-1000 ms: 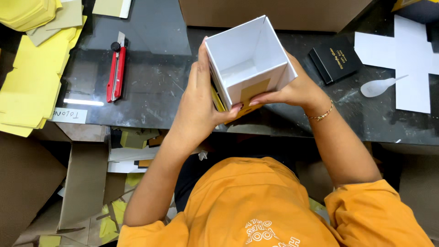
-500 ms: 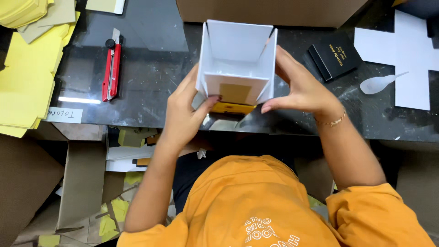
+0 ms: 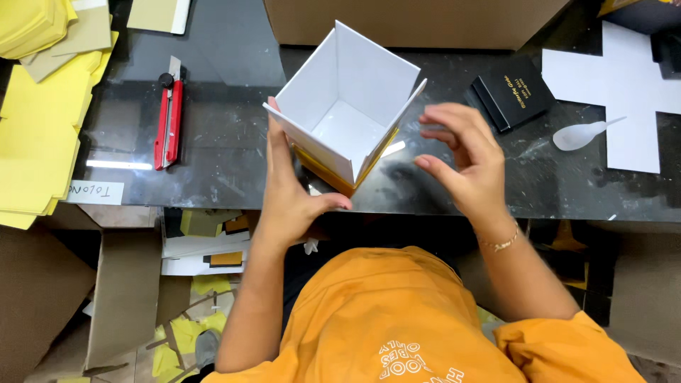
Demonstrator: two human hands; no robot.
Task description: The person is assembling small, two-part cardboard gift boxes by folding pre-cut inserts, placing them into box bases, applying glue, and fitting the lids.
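Right hand (image 3: 464,159) lets go, open beside the white box (image 3: 347,106).
Left hand (image 3: 291,191) alone grips it now, tilted, centre frame.

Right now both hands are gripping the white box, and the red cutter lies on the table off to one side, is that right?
Not quite. In the head view only the left hand grips the white box; the right hand is open beside it, not touching. The red cutter does lie on the table.
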